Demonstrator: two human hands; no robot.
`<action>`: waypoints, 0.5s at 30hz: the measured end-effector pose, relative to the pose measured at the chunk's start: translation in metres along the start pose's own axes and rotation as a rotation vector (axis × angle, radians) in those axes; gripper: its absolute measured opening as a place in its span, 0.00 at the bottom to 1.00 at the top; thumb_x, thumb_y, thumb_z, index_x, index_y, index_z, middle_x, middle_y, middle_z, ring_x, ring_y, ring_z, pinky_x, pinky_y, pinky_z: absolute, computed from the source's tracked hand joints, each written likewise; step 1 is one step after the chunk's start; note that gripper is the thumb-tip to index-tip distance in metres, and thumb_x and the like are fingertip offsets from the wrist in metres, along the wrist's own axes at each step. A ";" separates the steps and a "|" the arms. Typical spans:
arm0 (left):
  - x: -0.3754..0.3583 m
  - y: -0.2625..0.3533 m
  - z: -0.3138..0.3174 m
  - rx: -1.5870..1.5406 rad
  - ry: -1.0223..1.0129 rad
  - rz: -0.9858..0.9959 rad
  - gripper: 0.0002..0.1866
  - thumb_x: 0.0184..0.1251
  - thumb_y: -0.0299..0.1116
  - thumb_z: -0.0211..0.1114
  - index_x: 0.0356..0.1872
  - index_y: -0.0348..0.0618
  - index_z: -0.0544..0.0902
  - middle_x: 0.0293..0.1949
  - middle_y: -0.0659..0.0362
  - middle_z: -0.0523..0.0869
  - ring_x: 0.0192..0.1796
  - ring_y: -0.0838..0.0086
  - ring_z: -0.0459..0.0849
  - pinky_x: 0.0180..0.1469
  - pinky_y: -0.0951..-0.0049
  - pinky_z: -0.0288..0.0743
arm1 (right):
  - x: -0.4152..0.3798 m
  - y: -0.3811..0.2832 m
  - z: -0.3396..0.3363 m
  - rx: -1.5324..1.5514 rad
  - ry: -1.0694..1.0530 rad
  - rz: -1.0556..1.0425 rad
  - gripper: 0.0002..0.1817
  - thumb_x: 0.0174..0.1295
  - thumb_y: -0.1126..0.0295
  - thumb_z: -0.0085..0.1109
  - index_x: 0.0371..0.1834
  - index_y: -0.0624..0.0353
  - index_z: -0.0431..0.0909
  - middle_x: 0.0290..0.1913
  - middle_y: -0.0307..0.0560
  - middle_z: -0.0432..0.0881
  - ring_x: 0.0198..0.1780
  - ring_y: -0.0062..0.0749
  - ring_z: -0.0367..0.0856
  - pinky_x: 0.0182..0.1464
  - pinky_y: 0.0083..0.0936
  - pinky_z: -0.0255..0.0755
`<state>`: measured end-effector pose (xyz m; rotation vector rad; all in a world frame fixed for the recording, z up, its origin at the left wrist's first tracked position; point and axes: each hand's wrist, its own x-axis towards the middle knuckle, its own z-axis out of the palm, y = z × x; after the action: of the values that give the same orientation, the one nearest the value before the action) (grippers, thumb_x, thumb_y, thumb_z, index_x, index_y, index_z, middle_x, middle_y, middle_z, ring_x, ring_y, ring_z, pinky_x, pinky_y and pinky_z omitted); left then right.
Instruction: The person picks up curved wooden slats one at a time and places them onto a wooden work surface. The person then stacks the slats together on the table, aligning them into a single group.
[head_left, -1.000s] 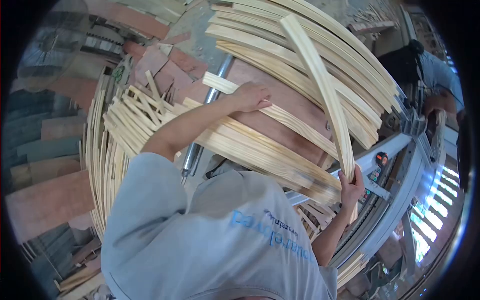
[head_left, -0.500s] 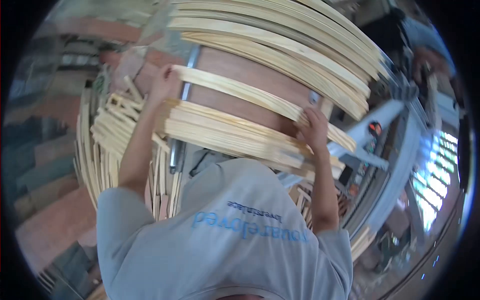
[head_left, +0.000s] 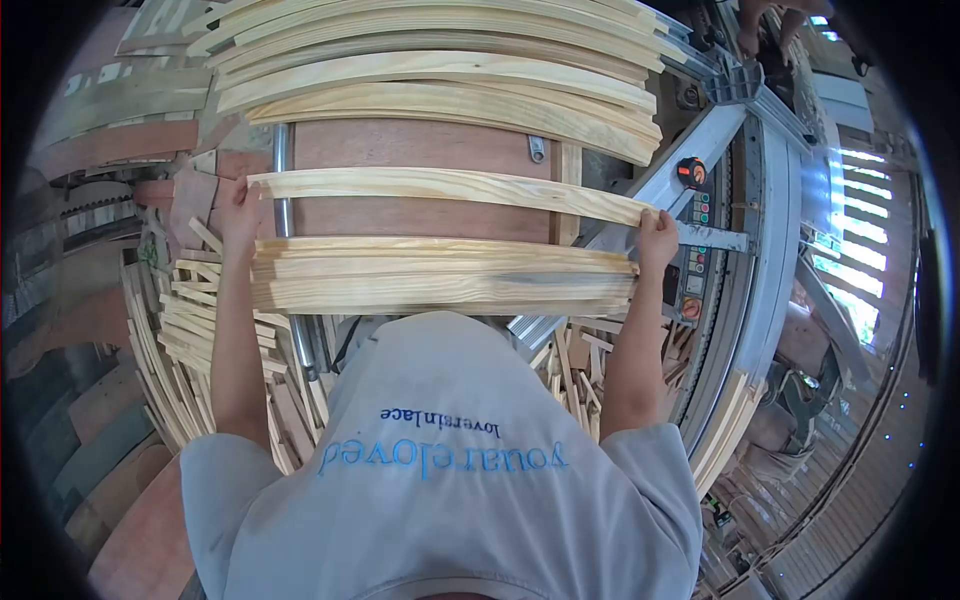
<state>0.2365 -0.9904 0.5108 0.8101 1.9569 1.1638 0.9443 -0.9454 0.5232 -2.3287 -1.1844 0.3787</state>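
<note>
A long, pale wooden strip (head_left: 440, 186) stretches across the brown board (head_left: 400, 218) between my two hands. My left hand (head_left: 240, 205) pinches its left end, thumb and fingers closed on it. At the other end, my right hand (head_left: 657, 238) grips the strip the same way. Close to my body lies a stack of similar wooden strips (head_left: 440, 275), below the held one. Beyond the board, a larger pile of strips (head_left: 440, 75) lies side by side.
A metal machine frame (head_left: 765, 240) with a button panel (head_left: 695, 260) and an orange-black knob (head_left: 692, 172) stands at right. Offcut sticks (head_left: 205, 320) are heaped at lower left. A metal bar (head_left: 283, 160) runs beside the board. Another person's hand (head_left: 750, 30) shows at top right.
My right hand has slid outward to the strip's right end. My left hand still holds the left end. The view has turned and shifted, and the strip now lies more level.
</note>
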 end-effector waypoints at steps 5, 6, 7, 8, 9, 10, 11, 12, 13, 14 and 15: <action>-0.009 0.015 0.002 -0.006 -0.007 -0.019 0.17 0.74 0.36 0.63 0.58 0.38 0.80 0.45 0.63 0.85 0.44 0.81 0.78 0.43 0.79 0.70 | 0.010 -0.001 0.008 -0.056 0.033 -0.074 0.34 0.61 0.53 0.65 0.63 0.70 0.75 0.55 0.64 0.83 0.56 0.50 0.84 0.59 0.38 0.75; -0.008 0.012 0.003 -0.034 -0.011 -0.010 0.18 0.73 0.35 0.63 0.58 0.36 0.80 0.46 0.61 0.85 0.46 0.79 0.79 0.47 0.79 0.71 | 0.010 -0.007 0.007 -0.054 0.021 -0.073 0.35 0.60 0.53 0.65 0.63 0.70 0.75 0.55 0.65 0.83 0.56 0.51 0.84 0.59 0.38 0.75; -0.008 0.011 0.004 -0.050 -0.001 -0.066 0.20 0.74 0.33 0.62 0.62 0.35 0.76 0.53 0.56 0.85 0.57 0.74 0.80 0.61 0.74 0.71 | 0.009 -0.013 0.007 -0.051 0.010 -0.070 0.35 0.60 0.53 0.65 0.63 0.71 0.74 0.54 0.65 0.84 0.56 0.53 0.84 0.60 0.39 0.75; -0.005 0.006 0.006 -0.049 0.013 -0.067 0.20 0.74 0.33 0.62 0.62 0.35 0.76 0.53 0.56 0.85 0.57 0.74 0.80 0.61 0.74 0.71 | 0.011 -0.019 0.003 -0.235 -0.006 -0.056 0.36 0.58 0.53 0.68 0.63 0.71 0.74 0.54 0.65 0.83 0.56 0.56 0.82 0.61 0.43 0.73; -0.002 -0.004 0.007 -0.035 0.054 0.003 0.21 0.74 0.34 0.62 0.62 0.35 0.75 0.52 0.55 0.85 0.55 0.73 0.81 0.60 0.72 0.72 | 0.003 -0.034 0.001 -0.290 0.050 -0.236 0.37 0.56 0.53 0.70 0.62 0.70 0.74 0.55 0.64 0.83 0.57 0.56 0.81 0.61 0.44 0.72; -0.001 -0.009 0.007 -0.020 0.098 0.072 0.21 0.74 0.35 0.62 0.62 0.35 0.75 0.51 0.55 0.85 0.54 0.72 0.82 0.58 0.71 0.74 | -0.007 -0.054 0.002 -0.340 0.106 -0.420 0.38 0.54 0.54 0.72 0.62 0.69 0.74 0.55 0.63 0.82 0.58 0.57 0.79 0.62 0.45 0.71; -0.025 0.028 0.015 0.175 0.078 0.295 0.18 0.72 0.35 0.63 0.58 0.35 0.77 0.47 0.53 0.85 0.50 0.68 0.83 0.55 0.67 0.76 | -0.025 -0.090 0.003 -0.139 0.003 -0.562 0.40 0.48 0.55 0.77 0.62 0.64 0.73 0.58 0.59 0.80 0.60 0.55 0.76 0.63 0.46 0.69; -0.038 0.031 0.028 0.271 0.083 0.411 0.16 0.72 0.34 0.63 0.55 0.35 0.79 0.45 0.52 0.85 0.48 0.67 0.83 0.53 0.65 0.77 | -0.040 -0.127 0.006 -0.194 -0.260 -0.724 0.40 0.46 0.56 0.79 0.62 0.62 0.74 0.57 0.57 0.80 0.60 0.54 0.76 0.64 0.46 0.68; -0.051 0.034 0.040 0.372 0.087 0.525 0.14 0.71 0.33 0.63 0.51 0.35 0.80 0.43 0.51 0.85 0.46 0.65 0.84 0.51 0.63 0.77 | -0.054 -0.155 0.016 -0.248 -0.525 -0.883 0.40 0.44 0.56 0.80 0.62 0.59 0.74 0.56 0.55 0.80 0.60 0.54 0.76 0.64 0.45 0.67; -0.074 0.060 0.056 0.294 -0.125 0.467 0.11 0.68 0.33 0.65 0.47 0.38 0.82 0.42 0.51 0.85 0.45 0.62 0.84 0.51 0.64 0.77 | -0.071 -0.164 0.037 -0.221 -0.494 -1.015 0.40 0.44 0.56 0.80 0.61 0.57 0.75 0.54 0.53 0.80 0.59 0.53 0.76 0.64 0.46 0.67; -0.098 0.077 0.070 0.252 -0.353 0.400 0.11 0.66 0.33 0.66 0.46 0.39 0.83 0.43 0.50 0.85 0.46 0.58 0.84 0.51 0.64 0.78 | -0.082 -0.168 0.059 -0.192 -0.455 -1.152 0.39 0.43 0.56 0.80 0.60 0.55 0.75 0.52 0.52 0.81 0.58 0.51 0.76 0.64 0.46 0.67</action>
<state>0.3604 -1.0050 0.5816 1.4853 1.7070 0.9157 0.7567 -0.9105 0.5674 -1.3264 -2.5858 0.3576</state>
